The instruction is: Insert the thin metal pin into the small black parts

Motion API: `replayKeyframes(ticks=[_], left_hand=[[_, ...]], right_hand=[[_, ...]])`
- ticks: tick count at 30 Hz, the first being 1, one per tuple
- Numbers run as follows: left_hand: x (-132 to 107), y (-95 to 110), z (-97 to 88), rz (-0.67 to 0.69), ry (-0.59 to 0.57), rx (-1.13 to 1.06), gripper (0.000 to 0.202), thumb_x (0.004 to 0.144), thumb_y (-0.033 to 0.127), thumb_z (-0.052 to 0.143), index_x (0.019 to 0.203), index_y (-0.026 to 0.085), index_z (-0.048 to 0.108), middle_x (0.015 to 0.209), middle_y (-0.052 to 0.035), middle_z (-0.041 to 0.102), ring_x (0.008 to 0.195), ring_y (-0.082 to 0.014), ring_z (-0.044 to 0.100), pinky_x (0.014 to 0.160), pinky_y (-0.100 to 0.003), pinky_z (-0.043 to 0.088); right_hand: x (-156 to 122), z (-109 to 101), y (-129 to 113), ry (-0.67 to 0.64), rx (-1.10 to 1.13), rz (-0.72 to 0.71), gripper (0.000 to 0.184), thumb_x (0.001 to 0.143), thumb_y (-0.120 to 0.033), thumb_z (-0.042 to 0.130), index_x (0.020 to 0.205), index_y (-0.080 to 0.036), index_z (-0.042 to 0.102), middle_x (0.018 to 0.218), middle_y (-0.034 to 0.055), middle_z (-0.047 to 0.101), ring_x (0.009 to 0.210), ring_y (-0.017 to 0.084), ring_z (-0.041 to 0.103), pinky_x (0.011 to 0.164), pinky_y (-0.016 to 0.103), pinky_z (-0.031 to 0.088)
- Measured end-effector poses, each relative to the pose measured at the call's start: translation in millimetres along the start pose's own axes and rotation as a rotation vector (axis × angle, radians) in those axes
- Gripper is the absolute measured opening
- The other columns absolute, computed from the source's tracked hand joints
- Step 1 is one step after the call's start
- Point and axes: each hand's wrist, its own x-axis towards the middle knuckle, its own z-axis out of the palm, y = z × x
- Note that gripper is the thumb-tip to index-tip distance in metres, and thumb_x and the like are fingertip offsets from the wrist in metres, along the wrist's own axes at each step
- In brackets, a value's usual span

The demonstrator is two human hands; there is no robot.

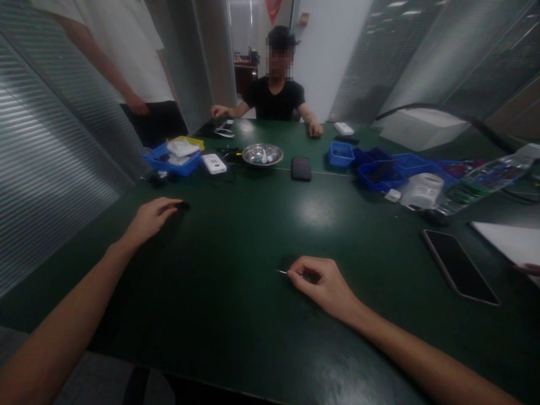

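My left hand (152,221) reaches over the left side of the green table (236,236), its fingers closed on a small black object (183,206) whose kind I cannot make out. Lower and right of the middle, my right hand (316,278) pinches a thin silver metal piece (281,271) between thumb and fingertips. Its tip points left; the rest is hidden inside the hand. Farther back on the table are a shiny metal dish (276,162) with small pieces in it and a dark flat case (301,169).
Blue trays (341,154) and a clear plastic bottle (485,180) stand at right, near a phone (459,267). A blue bin (189,164) and a white device (214,163) lie at left. One person (276,101) sits opposite; another (122,50) stands at left.
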Motion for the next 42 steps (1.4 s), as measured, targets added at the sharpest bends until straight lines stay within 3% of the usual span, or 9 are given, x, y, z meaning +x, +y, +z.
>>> replayKeyframes(ticks=[4, 9, 15, 19, 22, 25, 30, 35, 42], left_hand=[[-6, -15, -8.3, -0.03, -0.041, 0.064, 0.057, 0.095, 0.056, 0.056, 0.136, 0.017, 0.061, 0.137, -0.0115, 0.061, 0.121, -0.0277, 0.056, 0.106, -0.04, 0.042], [-9, -28, -17.6, -0.057, -0.071, 0.144, 0.047, 0.097, 0.056, 0.054, 0.111, 0.014, 0.071, 0.116, -0.0073, 0.065, 0.104, -0.0229, 0.058, 0.097, -0.034, 0.044], [-8, -23, -16.6, -0.036, -0.093, 0.098, 0.048, 0.096, 0.056, 0.059, 0.124, 0.018, 0.067, 0.123, -0.0039, 0.062, 0.103, -0.0208, 0.058, 0.09, -0.03, 0.045], [-6, -19, -16.6, -0.023, -0.097, 0.117, 0.052, 0.094, 0.062, 0.058, 0.116, 0.017, 0.071, 0.12, -0.0035, 0.064, 0.099, -0.0212, 0.058, 0.089, -0.031, 0.045], [-6, -16, -18.9, -0.114, -0.118, 0.106, 0.051, 0.093, 0.06, 0.061, 0.115, 0.014, 0.069, 0.114, -0.0054, 0.067, 0.095, -0.0212, 0.058, 0.082, -0.029, 0.045], [-7, -9, -20.4, -0.232, -0.049, 0.086, 0.039, 0.096, 0.049, 0.061, 0.114, 0.015, 0.066, 0.103, -0.0026, 0.069, 0.089, -0.019, 0.059, 0.077, -0.027, 0.045], [-5, 1, -13.9, -0.321, 0.183, -0.127, 0.035, 0.09, 0.042, 0.072, 0.109, 0.012, 0.068, 0.103, -0.0026, 0.073, 0.092, -0.0173, 0.064, 0.084, -0.028, 0.05], [2, 5, -4.4, -0.271, 0.198, -0.217, 0.04, 0.091, 0.034, 0.072, 0.124, 0.012, 0.068, 0.111, -0.0042, 0.073, 0.1, -0.0173, 0.066, 0.092, -0.03, 0.051], [2, 2, -1.2, -0.283, 0.129, -0.111, 0.043, 0.093, 0.037, 0.068, 0.13, 0.015, 0.069, 0.107, -0.0018, 0.074, 0.093, -0.0178, 0.066, 0.084, -0.028, 0.05]], right_hand=[[0, 0, 0, -0.005, 0.003, 0.011, 0.021, 0.097, -0.03, 0.062, 0.084, -0.018, 0.073, 0.075, 0.0013, 0.069, 0.066, 0.015, 0.061, 0.061, 0.026, 0.043], [0, -1, 0, -0.007, 0.002, 0.005, 0.02, 0.096, -0.029, 0.062, 0.084, -0.018, 0.074, 0.076, 0.0012, 0.07, 0.068, 0.015, 0.062, 0.062, 0.026, 0.043], [-1, 0, 2, -0.005, 0.004, 0.004, 0.021, 0.096, -0.03, 0.062, 0.085, -0.018, 0.074, 0.076, 0.0016, 0.07, 0.067, 0.015, 0.062, 0.061, 0.026, 0.044], [0, 0, 3, -0.005, 0.006, 0.002, 0.021, 0.096, -0.031, 0.061, 0.085, -0.019, 0.074, 0.077, 0.0017, 0.071, 0.068, 0.015, 0.063, 0.062, 0.026, 0.044], [-1, -1, 3, -0.009, -0.005, -0.004, 0.021, 0.096, -0.031, 0.062, 0.085, -0.019, 0.074, 0.077, 0.0015, 0.071, 0.067, 0.015, 0.063, 0.061, 0.026, 0.044], [-1, -1, 3, -0.009, -0.005, -0.008, 0.021, 0.097, -0.031, 0.061, 0.085, -0.019, 0.074, 0.077, 0.0016, 0.071, 0.067, 0.015, 0.063, 0.061, 0.026, 0.044], [-1, -2, 1, -0.013, 0.004, 0.0, 0.022, 0.097, -0.031, 0.061, 0.086, -0.019, 0.075, 0.077, 0.0016, 0.071, 0.068, 0.015, 0.063, 0.061, 0.026, 0.044], [-1, -1, 0, -0.007, -0.006, -0.007, 0.021, 0.097, -0.031, 0.062, 0.085, -0.018, 0.075, 0.076, 0.0015, 0.07, 0.066, 0.015, 0.061, 0.06, 0.026, 0.044], [0, 2, 2, -0.009, -0.01, -0.016, 0.021, 0.097, -0.031, 0.062, 0.085, -0.019, 0.075, 0.076, 0.0013, 0.07, 0.065, 0.015, 0.062, 0.06, 0.026, 0.044]])
